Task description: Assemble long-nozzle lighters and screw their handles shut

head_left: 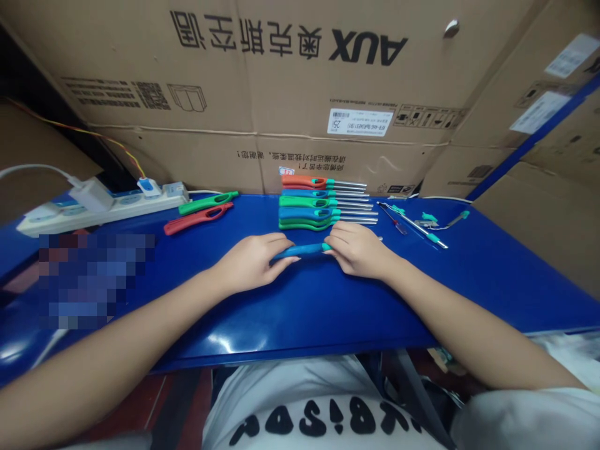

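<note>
Between my hands is a blue stick lighter [307,249], lying level just over the blue table. My left hand [255,262] pinches the end of its handle. Closed round the other end, by the green collar, is my right hand [359,250]; the metal tip shows a little past its fingers. Just beyond, a pile of stick lighters [304,214] in green, blue and orange lies with metal tubes pointing right. To the left rest a green lighter handle [209,203] and a red lighter handle [199,219], with no tubes visible on them.
Right of the pile lie a metal tube with green fittings [417,227], a thin screwdriver-like tool [396,222] and small green parts [429,217]. A white power strip [117,205] with plugs and cables stands at the left. A large cardboard box [281,94] walls off the table's back.
</note>
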`<state>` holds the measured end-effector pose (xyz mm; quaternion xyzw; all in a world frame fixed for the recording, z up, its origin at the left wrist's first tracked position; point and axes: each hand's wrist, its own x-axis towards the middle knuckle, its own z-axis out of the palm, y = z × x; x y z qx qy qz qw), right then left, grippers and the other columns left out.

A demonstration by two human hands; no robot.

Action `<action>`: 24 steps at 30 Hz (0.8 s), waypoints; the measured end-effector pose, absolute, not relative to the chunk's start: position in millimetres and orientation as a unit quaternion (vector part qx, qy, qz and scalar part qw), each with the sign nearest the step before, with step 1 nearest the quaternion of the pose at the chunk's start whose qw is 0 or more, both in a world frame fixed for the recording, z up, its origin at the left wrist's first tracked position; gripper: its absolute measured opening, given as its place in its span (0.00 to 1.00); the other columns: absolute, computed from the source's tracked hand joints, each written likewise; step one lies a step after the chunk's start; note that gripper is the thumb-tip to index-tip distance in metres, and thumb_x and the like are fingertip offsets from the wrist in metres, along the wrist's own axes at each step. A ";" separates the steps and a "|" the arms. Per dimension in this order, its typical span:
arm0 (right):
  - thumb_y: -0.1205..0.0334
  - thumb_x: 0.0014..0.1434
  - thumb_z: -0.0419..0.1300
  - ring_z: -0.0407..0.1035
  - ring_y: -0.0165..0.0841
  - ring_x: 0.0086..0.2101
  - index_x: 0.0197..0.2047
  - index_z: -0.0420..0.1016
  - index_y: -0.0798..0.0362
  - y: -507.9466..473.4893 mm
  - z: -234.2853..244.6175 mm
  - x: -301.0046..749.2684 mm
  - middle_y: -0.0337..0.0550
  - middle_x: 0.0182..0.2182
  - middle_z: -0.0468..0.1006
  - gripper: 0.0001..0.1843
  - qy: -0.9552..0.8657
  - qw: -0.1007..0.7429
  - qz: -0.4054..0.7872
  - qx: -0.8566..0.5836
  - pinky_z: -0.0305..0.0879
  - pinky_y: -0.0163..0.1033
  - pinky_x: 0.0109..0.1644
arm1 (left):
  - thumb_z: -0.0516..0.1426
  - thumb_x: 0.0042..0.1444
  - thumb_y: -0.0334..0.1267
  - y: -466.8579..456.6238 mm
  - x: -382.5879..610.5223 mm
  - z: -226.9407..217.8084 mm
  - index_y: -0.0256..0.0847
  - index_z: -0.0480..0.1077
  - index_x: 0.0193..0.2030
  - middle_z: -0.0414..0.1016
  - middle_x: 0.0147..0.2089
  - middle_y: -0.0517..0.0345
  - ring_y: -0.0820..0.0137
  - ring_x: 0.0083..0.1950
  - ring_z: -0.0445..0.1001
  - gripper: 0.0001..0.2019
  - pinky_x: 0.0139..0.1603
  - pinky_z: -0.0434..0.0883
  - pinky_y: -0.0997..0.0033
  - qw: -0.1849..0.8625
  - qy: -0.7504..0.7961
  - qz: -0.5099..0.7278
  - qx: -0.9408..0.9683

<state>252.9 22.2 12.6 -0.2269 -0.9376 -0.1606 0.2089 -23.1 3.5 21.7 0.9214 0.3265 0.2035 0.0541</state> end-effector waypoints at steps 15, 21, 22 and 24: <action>0.62 0.66 0.60 0.68 0.34 0.34 0.38 0.74 0.55 29.6 28.8 268.8 0.45 0.36 0.78 0.06 -0.913 0.097 0.096 -0.385 0.58 0.36 0.36 | 0.49 0.71 0.52 9.7 -24.1 23.6 0.43 0.69 0.64 0.76 0.55 0.49 0.59 0.55 0.77 0.22 0.54 0.75 0.62 0.042 0.359 0.108 0.926; 0.49 0.62 0.63 0.68 0.33 0.32 0.35 0.77 0.54 39.6 38.0 289.5 0.45 0.32 0.79 0.16 -0.888 0.085 0.179 -0.416 0.58 0.35 0.34 | 0.53 0.69 0.48 16.1 -30.1 22.6 0.39 0.72 0.61 0.75 0.55 0.46 0.57 0.55 0.76 0.20 0.54 0.75 0.59 0.056 0.366 0.091 0.924; 0.47 0.63 0.62 0.69 0.33 0.32 0.34 0.78 0.54 40.9 41.7 293.6 0.45 0.32 0.79 0.18 -0.881 0.104 0.192 -0.420 0.60 0.36 0.35 | 0.54 0.69 0.47 16.8 -30.5 22.7 0.38 0.72 0.60 0.75 0.54 0.46 0.57 0.55 0.76 0.20 0.55 0.74 0.59 0.066 0.366 0.094 0.924; 0.48 0.67 0.57 0.71 0.34 0.32 0.33 0.78 0.55 43.8 50.5 303.4 0.45 0.30 0.80 0.20 -0.853 0.147 0.165 -0.473 0.61 0.36 0.37 | 0.54 0.68 0.47 18.1 -30.7 22.7 0.38 0.73 0.59 0.74 0.54 0.46 0.57 0.54 0.76 0.20 0.55 0.74 0.59 0.091 0.365 0.106 0.920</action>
